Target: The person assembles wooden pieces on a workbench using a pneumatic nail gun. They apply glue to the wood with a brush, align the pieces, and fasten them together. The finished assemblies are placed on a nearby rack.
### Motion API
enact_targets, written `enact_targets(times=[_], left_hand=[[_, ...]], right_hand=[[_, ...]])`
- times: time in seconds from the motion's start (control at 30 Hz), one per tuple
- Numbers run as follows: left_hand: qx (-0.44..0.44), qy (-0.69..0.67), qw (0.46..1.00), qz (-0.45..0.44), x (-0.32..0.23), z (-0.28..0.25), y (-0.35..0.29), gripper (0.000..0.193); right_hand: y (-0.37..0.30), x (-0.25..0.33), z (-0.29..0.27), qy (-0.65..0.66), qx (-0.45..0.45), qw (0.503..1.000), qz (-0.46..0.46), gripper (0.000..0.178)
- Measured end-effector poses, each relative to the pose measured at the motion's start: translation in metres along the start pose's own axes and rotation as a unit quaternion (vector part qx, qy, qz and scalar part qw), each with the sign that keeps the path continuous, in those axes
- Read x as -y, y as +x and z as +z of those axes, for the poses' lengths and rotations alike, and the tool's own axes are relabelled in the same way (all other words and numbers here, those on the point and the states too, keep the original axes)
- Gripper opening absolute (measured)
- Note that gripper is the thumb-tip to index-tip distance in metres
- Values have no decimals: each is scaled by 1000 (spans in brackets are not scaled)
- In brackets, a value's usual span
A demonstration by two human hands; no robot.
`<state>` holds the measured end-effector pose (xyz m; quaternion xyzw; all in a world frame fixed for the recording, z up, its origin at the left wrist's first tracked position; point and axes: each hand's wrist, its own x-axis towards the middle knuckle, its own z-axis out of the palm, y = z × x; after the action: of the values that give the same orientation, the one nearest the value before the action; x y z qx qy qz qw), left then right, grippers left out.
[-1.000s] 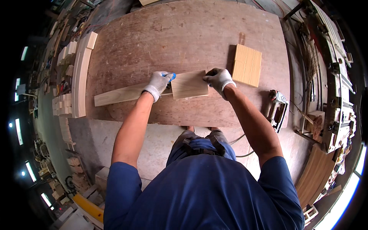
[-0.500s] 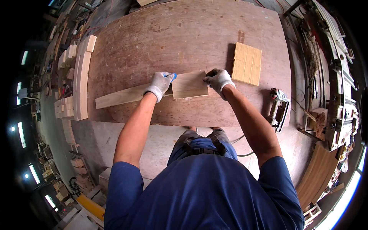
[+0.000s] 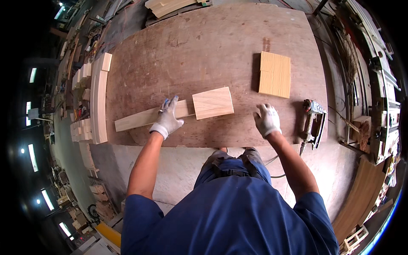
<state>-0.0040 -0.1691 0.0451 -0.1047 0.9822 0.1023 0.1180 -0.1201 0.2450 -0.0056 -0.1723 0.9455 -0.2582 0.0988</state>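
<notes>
My left hand [image 3: 168, 119], in a pale work glove, hovers at the long tapered board [image 3: 138, 119] with its fingers apart. A small blue patch shows at its fingers; whether it belongs to the glove or is a small thing held there, I cannot tell. The board's right end meets a short, wide wood block [image 3: 213, 103], which lies untouched between my hands. Over the bench near its front edge, my gloved right hand [image 3: 267, 120] is open and holds nothing.
A yellowish pair of boards [image 3: 274, 75] lies on the plywood bench [image 3: 178, 55] at the right. A nail gun [image 3: 312, 121] rests by the right edge. Long pale timbers [image 3: 100, 97] line the left edge, and more boards [image 3: 172, 6] lie beyond the far edge.
Both hands have come off the short block. My left hand has moved left and spread its fingers; my right has drawn back to the right and nearer. The view has shifted slightly.
</notes>
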Motion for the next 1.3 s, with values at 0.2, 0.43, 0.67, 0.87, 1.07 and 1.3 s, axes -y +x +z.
enact_targets(times=[0.2,0.43,0.67,0.87,1.07,1.3], left_hand=[[96,115,988,26,2,5,25,92],[125,117,984,49,-8,-12,32,83],[120,165,969,137,-1,-17,46,68],[60,174,953,239,26,-3,51,64],[-8,162,965,205,22,-8,36,72],[-105,16,971,214,-73,-17,-54,82]], right_hand=[[-91,-42,5,-127,47,991,-21,82],[-99,-39,10,-144,85,986,25,100],[-101,-34,12,-157,101,981,48,102],[-98,-27,8,-170,116,976,66,99],[-99,-34,9,-163,108,979,58,98],[-103,-37,5,-160,107,980,45,97]])
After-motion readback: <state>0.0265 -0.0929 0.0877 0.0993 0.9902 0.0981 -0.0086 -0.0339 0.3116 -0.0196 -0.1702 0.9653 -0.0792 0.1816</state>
